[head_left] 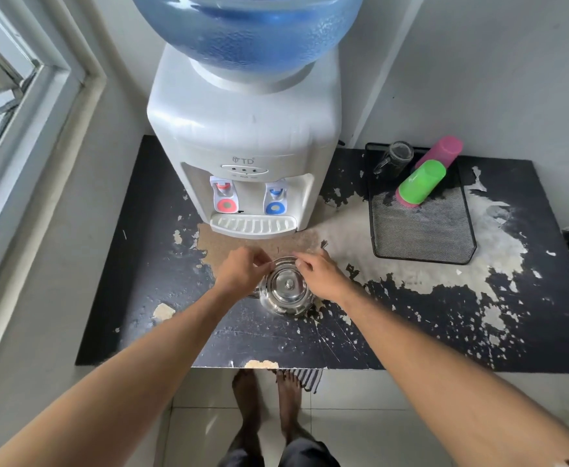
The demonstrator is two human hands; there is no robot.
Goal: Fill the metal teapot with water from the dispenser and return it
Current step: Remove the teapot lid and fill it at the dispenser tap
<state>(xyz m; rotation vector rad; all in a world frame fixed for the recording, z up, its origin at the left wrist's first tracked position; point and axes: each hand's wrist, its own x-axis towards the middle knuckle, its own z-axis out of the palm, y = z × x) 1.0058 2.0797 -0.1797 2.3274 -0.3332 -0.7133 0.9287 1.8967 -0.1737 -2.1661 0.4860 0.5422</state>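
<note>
Head view: shiny round metal teapot [284,288], lid on, sits on the peeling black worktop [148,264] just before the white dispenser [242,136]. Left hand [242,271] and right hand [320,274] flank it equally, fingers [298,262] curled, seemingly pinching its thin handle at the far rim.

Soft, even daylight enters from the white-framed window [23,106] at left; shadows faint, focus sharp, wide-angle bending stretches the edges.

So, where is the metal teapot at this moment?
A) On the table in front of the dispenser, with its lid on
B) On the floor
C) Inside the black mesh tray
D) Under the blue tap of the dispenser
A: the metal teapot stands on the table before the dispenser, lid on, between the left hand and the right hand.
</note>
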